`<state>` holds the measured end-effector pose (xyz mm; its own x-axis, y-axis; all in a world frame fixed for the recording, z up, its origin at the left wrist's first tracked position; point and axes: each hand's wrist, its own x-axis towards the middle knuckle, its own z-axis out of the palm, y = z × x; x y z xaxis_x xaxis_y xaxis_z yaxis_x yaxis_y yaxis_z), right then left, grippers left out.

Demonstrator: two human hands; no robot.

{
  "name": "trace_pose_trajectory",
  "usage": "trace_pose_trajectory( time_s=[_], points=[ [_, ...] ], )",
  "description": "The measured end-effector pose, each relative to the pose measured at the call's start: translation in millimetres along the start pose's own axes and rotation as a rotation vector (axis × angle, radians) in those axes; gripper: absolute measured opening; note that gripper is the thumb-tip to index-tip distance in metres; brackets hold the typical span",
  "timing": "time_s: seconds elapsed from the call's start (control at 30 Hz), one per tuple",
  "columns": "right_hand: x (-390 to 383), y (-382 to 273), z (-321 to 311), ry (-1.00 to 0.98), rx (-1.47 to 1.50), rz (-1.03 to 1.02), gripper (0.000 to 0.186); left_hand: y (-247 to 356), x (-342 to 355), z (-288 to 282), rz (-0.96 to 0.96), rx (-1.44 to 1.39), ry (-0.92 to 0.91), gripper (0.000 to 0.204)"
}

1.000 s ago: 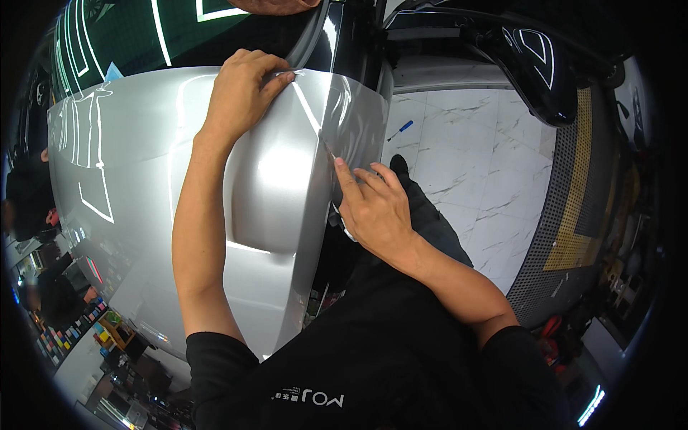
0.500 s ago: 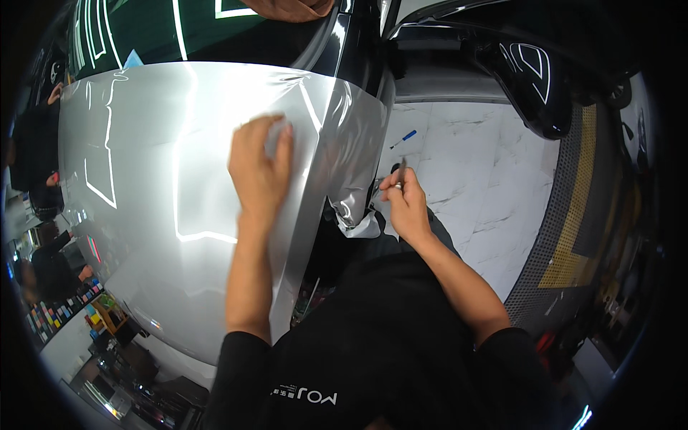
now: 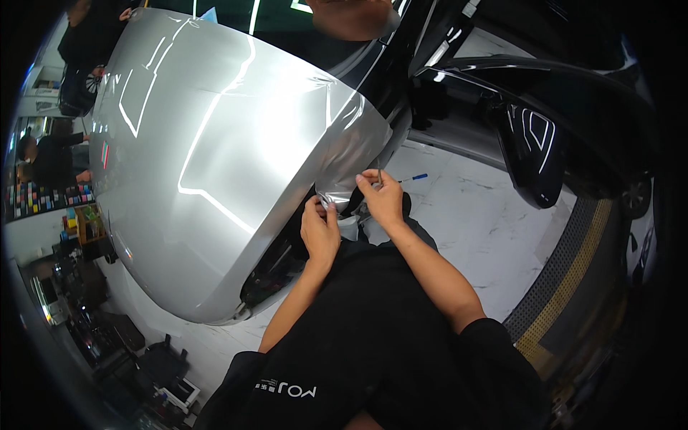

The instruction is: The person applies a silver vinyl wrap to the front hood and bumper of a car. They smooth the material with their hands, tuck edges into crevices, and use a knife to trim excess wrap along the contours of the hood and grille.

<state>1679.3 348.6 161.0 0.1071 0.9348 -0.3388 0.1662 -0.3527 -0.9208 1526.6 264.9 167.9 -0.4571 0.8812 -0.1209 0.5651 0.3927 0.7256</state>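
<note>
Silver wrap film covers a car's hood and drapes over its side beside the wheel opening, where it is wrinkled. My left hand is closed at the film's crumpled lower edge, thumb and fingers pinching it. Just right of it, my right hand holds a slim dark tool upright between thumb and fingers, close to the film's side flap. The tool's exact kind is too small to tell. Part of the flap's lower end is hidden behind my hands.
A blue-handled screwdriver lies on the white marbled floor. A black side mirror juts out at right, above a dark mat with a yellow band. A brown cloth-like thing sits at the windshield. Other people stand at far left.
My left hand has come down off the hood to the film's crumpled edge. My right hand has moved up and left toward the flap, still holding the tool. The view has turned.
</note>
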Motion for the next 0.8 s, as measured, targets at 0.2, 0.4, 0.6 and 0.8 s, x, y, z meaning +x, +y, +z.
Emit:
trace_pose_trajectory(
  time_s=[0.2, 0.4, 0.6, 0.8],
  points=[
    [2, -13, -15, -0.308, -0.072, -0.129, 0.039, 29, -3, 20, -0.007, 0.002, 0.065, 0.020],
    [22, -36, -19, -0.514, -0.101, -0.173, 0.043, 60, 2, 37, 0.062, 0.078, 0.095, 0.018],
    [64, -53, -30, -0.485, -0.162, -0.294, 0.033, 98, -2, 68, 0.183, -0.084, 0.114, 0.018],
    [89, -102, -54, -0.568, -0.454, -0.358, 0.029, 122, 20, 61, 0.340, -0.082, 0.124, 0.014]
  ],
)
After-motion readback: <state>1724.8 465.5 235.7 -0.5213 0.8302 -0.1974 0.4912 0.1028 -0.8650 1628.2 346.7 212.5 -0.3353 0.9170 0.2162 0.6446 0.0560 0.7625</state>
